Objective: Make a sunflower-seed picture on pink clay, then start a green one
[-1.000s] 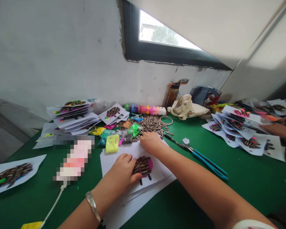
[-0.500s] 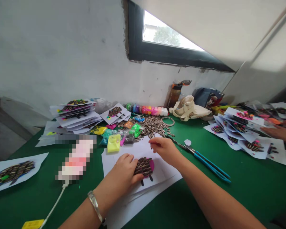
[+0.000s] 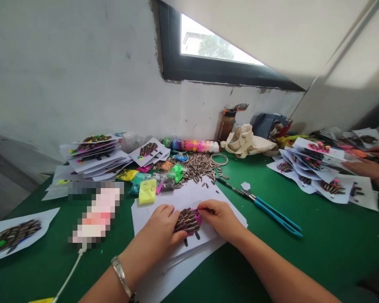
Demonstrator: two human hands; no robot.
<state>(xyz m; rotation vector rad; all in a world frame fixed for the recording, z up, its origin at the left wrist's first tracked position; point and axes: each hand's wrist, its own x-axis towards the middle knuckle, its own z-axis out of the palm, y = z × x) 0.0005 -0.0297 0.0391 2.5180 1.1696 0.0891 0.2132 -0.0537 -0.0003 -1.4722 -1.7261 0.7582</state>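
Note:
On a stack of white paper (image 3: 205, 244) lies a picture made of sunflower seeds (image 3: 188, 221) set in rows on pink clay, with two short black legs below. My left hand (image 3: 162, 229) rests on the sheet, its fingers and thumb spread along the picture's left side. At the picture's right end, my right hand (image 3: 219, 216) has thumb and forefinger pinched together over the pink clay. What they hold, if anything, is too small to make out. A heap of loose sunflower seeds (image 3: 198, 166) is spread behind the paper.
Bags of coloured clay (image 3: 147, 191) sit at the paper's back left. Blue-handled tweezers (image 3: 276, 216) lie to the right. Stacks of seed pictures (image 3: 93, 158) stand left and right. A blurred-out device (image 3: 97, 214) with a white cable is at left. Another person's hand (image 3: 360, 167) is far right.
My right hand has moved down and toward me, from above the sheet to the picture's right end. My left hand stays on the paper. The camera view has shifted slightly.

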